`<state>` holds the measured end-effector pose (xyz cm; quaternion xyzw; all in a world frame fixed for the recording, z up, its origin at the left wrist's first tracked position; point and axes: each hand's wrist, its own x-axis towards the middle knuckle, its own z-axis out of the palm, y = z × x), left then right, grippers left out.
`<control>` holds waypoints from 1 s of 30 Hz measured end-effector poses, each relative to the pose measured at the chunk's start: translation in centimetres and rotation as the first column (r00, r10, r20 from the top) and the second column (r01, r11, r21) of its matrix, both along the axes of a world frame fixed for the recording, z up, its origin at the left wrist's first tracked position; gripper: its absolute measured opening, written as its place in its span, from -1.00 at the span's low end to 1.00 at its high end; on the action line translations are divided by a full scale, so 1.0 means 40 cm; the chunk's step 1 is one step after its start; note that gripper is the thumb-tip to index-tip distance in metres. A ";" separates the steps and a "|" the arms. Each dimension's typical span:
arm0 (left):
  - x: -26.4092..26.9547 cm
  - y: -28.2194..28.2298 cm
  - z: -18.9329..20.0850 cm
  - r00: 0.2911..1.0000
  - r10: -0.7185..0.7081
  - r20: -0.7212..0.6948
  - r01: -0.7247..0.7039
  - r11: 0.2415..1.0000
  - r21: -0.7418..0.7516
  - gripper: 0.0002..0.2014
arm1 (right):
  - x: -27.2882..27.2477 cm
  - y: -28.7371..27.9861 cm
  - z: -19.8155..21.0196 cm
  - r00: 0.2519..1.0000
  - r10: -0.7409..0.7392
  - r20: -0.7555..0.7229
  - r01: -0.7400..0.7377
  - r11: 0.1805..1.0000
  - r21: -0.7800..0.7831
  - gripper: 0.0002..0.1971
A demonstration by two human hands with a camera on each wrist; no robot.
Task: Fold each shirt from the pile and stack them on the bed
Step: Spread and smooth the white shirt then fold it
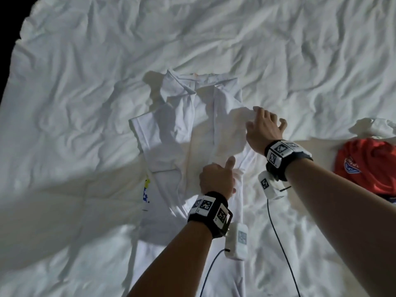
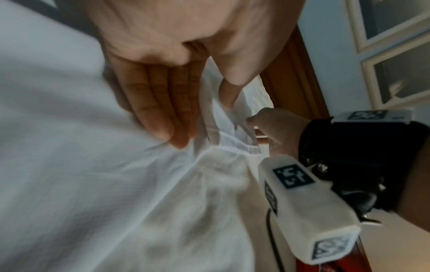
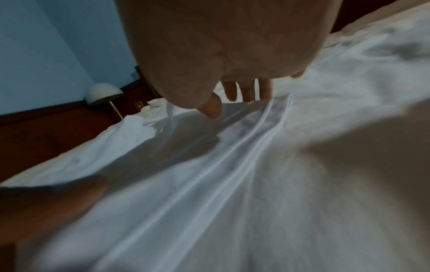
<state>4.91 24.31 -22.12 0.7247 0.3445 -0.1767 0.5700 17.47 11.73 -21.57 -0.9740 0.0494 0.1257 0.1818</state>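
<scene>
a white collared cotton shirt (image 1: 184, 133) is laid flat near the middle of the rumpled white bed sheet (image 1: 85, 61), its collar toward 12 o'clock and its hem toward 6 o'clock. the shirt's left-hand side appears already turned inward, so the step in hand is judged to be the folding-in of the other side, at 3 o'clock.

the left hand (image 1: 216, 179) is set on the shirt body at about 5 o'clock of the garment; in the left wrist view its fingers (image 2: 160, 114) are pressed together and flat on the cloth, the thumb apart, nothing being pinched. the right hand (image 1: 264, 127) is placed at the 3 o'clock edge, fingers spread over a raised fold of fabric; whether cloth is actually pinched cannot be told from the blurred right wrist view.

a crumpled red shirt with a badge (image 1: 368, 166) and a white garment beside it (image 1: 377, 127) are seen at 3 o'clock, judged to be the remaining pile.

next, the raised edge needs to be carried toward 9 o'clock and smoothed while the body is pinned.
</scene>
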 end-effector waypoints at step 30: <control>-0.044 0.265 0.068 0.991 0.127 -0.048 -0.131 0.988 -0.079 -0.89 | -0.183 0.057 -0.028 0.893 -0.376 -0.247 0.450 0.755 0.476 -0.77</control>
